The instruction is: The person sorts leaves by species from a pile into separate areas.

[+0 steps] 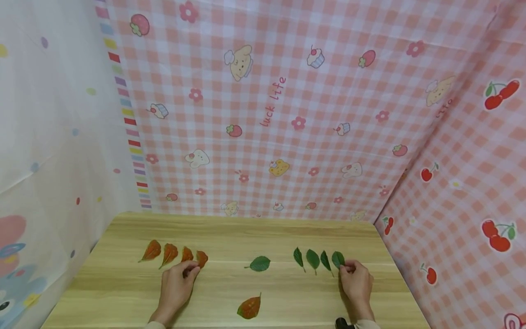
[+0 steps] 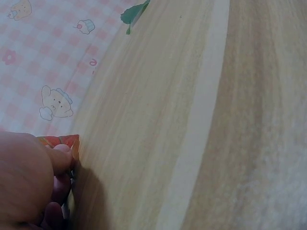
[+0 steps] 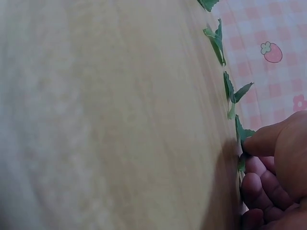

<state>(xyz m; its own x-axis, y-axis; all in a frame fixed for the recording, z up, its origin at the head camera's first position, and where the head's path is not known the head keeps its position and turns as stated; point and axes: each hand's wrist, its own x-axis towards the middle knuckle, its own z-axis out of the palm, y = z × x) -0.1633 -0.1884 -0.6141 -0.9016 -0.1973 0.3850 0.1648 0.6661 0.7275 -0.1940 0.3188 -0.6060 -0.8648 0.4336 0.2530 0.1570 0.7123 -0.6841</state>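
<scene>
My left hand (image 1: pixel 176 284) pinches a reddish-orange leaf (image 1: pixel 202 258) at the right end of a row of similar leaves. Its thumb lies over the leaf (image 2: pixel 72 142) in the left wrist view, hiding part of it. On the right, my other hand (image 1: pixel 356 282) holds a green leaf (image 1: pixel 338 258) by its lower end between thumb and fingers. That leaf closes the right end of a green row; the right wrist view shows the thumb against the green leaf (image 3: pixel 243 131).
Beside the left hand lie more red leaves (image 1: pixel 169 254). Several green leaves (image 1: pixel 312 259) fill the right row. A single green leaf (image 1: pixel 260 263) lies mid-table, with a red-brown leaf (image 1: pixel 249 307) nearer me. Patterned cloth (image 1: pixel 263 105) stands behind the wooden table (image 1: pixel 222 233).
</scene>
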